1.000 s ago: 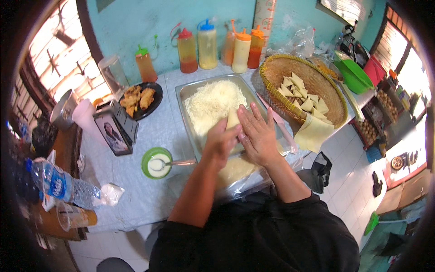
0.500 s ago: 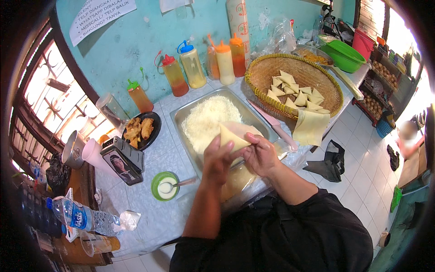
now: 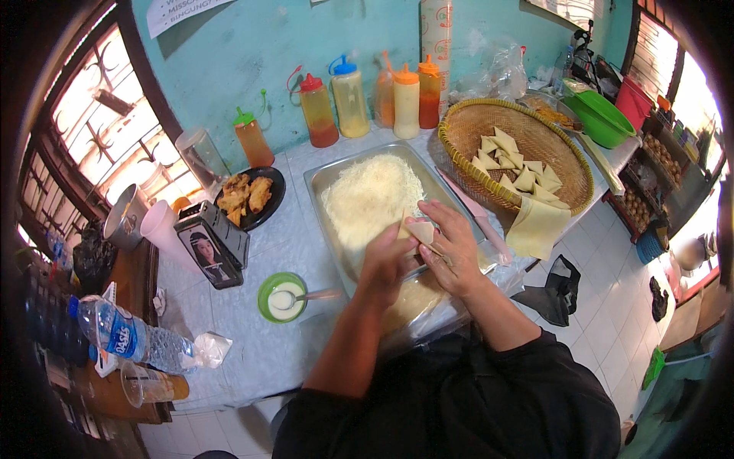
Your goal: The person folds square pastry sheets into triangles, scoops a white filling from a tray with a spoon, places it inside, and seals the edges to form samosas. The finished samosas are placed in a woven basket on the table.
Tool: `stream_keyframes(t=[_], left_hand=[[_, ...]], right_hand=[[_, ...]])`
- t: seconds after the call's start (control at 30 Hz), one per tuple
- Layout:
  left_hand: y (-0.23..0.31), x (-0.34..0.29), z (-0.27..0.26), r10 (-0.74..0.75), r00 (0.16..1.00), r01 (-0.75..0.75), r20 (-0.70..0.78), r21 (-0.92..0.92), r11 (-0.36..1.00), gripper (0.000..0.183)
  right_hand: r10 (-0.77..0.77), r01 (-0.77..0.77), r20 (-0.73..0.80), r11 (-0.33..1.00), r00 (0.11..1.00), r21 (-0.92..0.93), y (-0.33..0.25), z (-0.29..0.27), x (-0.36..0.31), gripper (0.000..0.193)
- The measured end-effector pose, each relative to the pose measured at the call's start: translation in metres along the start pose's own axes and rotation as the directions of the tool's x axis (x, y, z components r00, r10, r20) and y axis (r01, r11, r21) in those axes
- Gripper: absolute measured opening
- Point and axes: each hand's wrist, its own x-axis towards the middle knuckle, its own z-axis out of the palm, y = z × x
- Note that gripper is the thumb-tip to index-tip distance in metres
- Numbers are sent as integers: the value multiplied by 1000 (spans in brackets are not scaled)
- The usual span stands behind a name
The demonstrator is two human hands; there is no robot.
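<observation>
Fingers (image 3: 449, 220) of both hands are grasping one folded wrapper (image 3: 420, 231), pale and thin. Left hand (image 3: 380, 264) is pinching it from the near-left side, partly blurred and curled; right hand (image 3: 456, 260) is supporting it from the other side, held straighter and lying along it. How hard either hand is pressing, I cannot tell from where I am standing. Wrapper is hovering over the near right part of a steel tray (image 3: 333, 243). Pale shreds (image 3: 371, 191) are lying heaped inside the tray, mostly toward its far left. Pink knife (image 3: 489, 229) is lying just beside the tray's right edge, between it and a round woven basket (image 3: 489, 118). Folded triangles (image 3: 524, 180) are sitting clustered in the basket; a flat pale sheet (image 3: 537, 229) is draping over its near rim. Left of the tray, on the grey-white surface (image 3: 237, 325), a green bowl (image 3: 265, 297) is holding white liquid (image 3: 281, 301), a spoon (image 3: 317, 294) leaning in it with its handle pointing right. Beyond the bowl, a phone (image 3: 202, 256) is standing tilted, near a black plate (image 3: 271, 202) bearing fried pieces (image 3: 260, 193). Squeeze bottles (image 3: 319, 118) are standing along the blue wall (image 3: 229, 46), their lids showing green, red, blue and orange. Clear water bottle (image 3: 145, 343) is lying sideways at far left, a plastic cup (image 3: 157, 385) near it.
</observation>
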Motion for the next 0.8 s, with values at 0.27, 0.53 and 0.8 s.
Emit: stream_keyframes(t=[0.27,0.53,0.8], left_hand=[[-28,0,-32,313,948,-304,54,435,848,42],[0,4,-20,-148,934,272,325,-381,883,68],[-13,4,-4,166,982,-190,94,408,893,62]], right_hand=[[-42,69,207,990,977,-121,1,-7,-2,45],[78,-96,219,993,973,75,19,-15,-11,50],[494,-708,568,148,658,691,5,-30,-19,45]])
